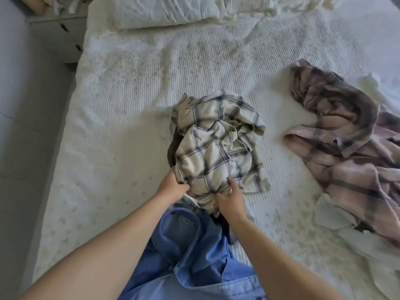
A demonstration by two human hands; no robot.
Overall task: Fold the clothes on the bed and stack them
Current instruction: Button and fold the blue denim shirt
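A crumpled cream shirt with a dark blue check (218,146) lies bunched in the middle of the white bed (121,118). My left hand (173,187) grips its near left edge. Beside it, my right hand (230,200) pinches the near edge of the same shirt. A dark brown garment (173,148) shows from under the shirt's left side. A blue shirt (190,252) lies spread at the near edge, partly under my forearms. A pink and grey plaid shirt (350,148) lies loose on the right.
White pillows (164,11) lie at the head of the bed. A white cloth (337,217) sits under the pink plaid shirt at the right. A grey floor (19,118) runs along the bed's left side, with a pale drawer unit (62,33) at the far left.
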